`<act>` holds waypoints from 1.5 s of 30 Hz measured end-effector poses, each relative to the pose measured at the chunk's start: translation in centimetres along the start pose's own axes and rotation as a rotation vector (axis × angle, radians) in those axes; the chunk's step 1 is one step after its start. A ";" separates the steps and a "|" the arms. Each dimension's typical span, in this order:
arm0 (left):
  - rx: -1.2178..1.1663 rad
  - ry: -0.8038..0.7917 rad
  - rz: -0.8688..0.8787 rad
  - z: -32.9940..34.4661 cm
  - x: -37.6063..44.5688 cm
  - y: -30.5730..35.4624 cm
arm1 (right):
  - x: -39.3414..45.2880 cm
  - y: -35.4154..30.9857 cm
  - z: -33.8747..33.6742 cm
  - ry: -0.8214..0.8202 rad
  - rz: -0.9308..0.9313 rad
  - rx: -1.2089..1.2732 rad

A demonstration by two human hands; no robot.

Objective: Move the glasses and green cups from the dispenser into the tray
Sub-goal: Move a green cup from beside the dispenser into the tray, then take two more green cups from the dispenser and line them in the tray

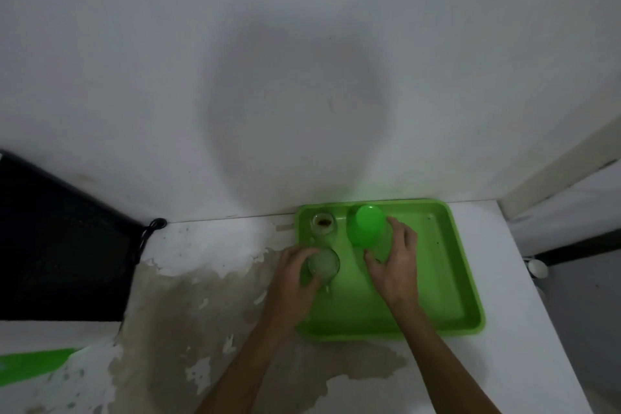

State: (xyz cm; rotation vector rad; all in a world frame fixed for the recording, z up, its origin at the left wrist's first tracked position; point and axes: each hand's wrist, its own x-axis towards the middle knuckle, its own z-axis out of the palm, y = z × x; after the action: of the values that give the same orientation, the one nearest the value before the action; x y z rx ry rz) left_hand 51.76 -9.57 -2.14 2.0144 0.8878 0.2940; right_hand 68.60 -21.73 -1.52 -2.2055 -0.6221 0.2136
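Note:
A green tray (447, 279) lies on the white counter against the wall. An upside-down clear glass (323, 224) stands in its far left corner. My left hand (295, 271) grips a second upside-down clear glass (324, 264) at the tray's left side. A green cup (366, 225) stands upside down at the back middle of the tray. My right hand (395, 262) curls around the cup's right side, thumb below it and fingers touching its lower edge. The dispenser is out of view.
The counter (208, 296) has peeling, stained paint left of the tray. A black object (57, 245) with a cord sits at the left. A green flat thing (33, 365) shows at the lower left edge. The counter's right edge drops off beyond the tray.

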 end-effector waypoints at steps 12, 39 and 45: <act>-0.196 0.028 -0.145 -5.3 -10.3 -3.0 | -11.5 -4.4 0.8 -0.199 -0.098 0.101; -0.264 0.367 -0.319 -31.4 -30.5 -23.5 | -31.7 -26.4 23.2 -0.719 -0.188 0.083; -0.267 0.377 -0.342 -35.1 -30.5 -27.4 | -32.9 -28.7 28.4 -0.649 -0.045 0.097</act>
State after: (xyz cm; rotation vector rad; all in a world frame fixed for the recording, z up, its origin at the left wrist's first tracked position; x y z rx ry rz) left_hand -1.05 1.41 -0.13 1.5525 1.3326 0.5769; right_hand 19.82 -3.48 -0.09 -2.0095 -0.9811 0.9364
